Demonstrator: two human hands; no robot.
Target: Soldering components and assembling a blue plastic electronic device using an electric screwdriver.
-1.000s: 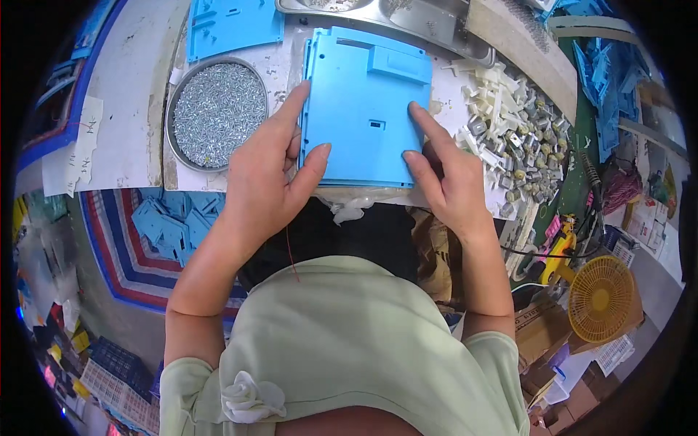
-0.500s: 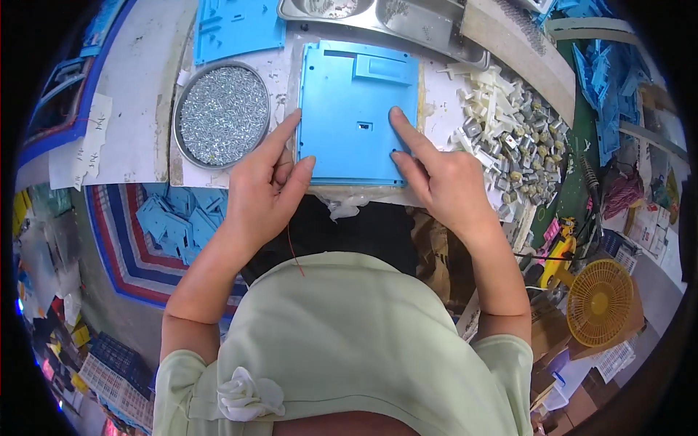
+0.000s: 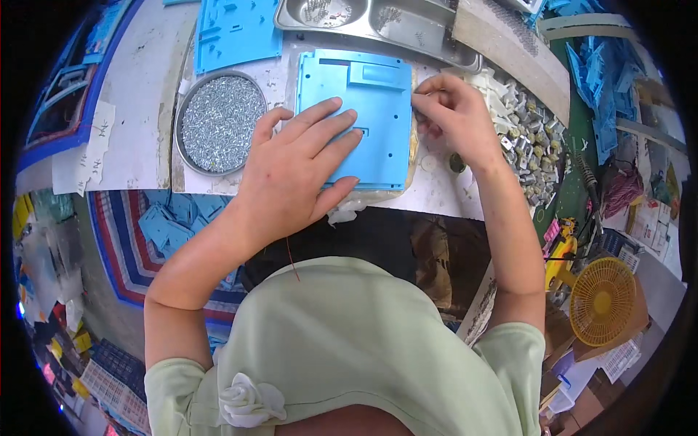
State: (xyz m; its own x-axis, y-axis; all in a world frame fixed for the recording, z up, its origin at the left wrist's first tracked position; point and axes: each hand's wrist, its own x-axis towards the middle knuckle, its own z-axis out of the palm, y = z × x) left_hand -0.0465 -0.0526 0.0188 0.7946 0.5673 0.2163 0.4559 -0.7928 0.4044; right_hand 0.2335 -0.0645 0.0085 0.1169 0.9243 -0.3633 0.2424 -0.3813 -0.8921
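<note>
A blue rectangular plastic panel lies flat on the worktable in front of me, with a raised box shape near its far edge and small holes. My left hand rests on the panel's left half, fingers stretched out and covering part of its small slot. Just off the panel's right edge, my right hand is closed, thumb and forefinger pinched together. Whatever it may hold is hidden by the fingers. Beside that hand lies a heap of small metal motor-like parts and white plastic pieces.
A round bowl of small silvery screws or pins stands left of the panel. Behind are another blue panel and a compartmented metal tray. More blue parts lie in a striped bag below left. A yellow fan stands lower right.
My left hand has slid from the panel's left edge onto its face. My right hand has left the panel's right edge and closed beside it. The panel appears slightly lower in view.
</note>
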